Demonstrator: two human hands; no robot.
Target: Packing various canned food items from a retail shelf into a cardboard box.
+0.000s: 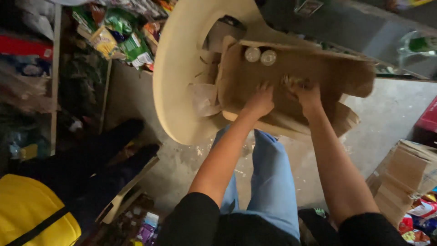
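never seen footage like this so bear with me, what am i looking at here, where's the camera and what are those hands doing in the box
There is no machine here. The one picture comes from a camera worn on a person's head, looking straight down, so you see their own two arms, black sleeves and blue trousers.

Both hands reach into an open cardboard box that rests on a round cream plastic table. The left hand lies flat on the inside of the box. The right hand is blurred, so I cannot tell whether it grips anything. Two bottles with pale caps stand at the far end of the box.

Around it: a concrete floor, shelves of colourful packets at the upper left, something yellow at the lower left, and another cardboard carton at the right.
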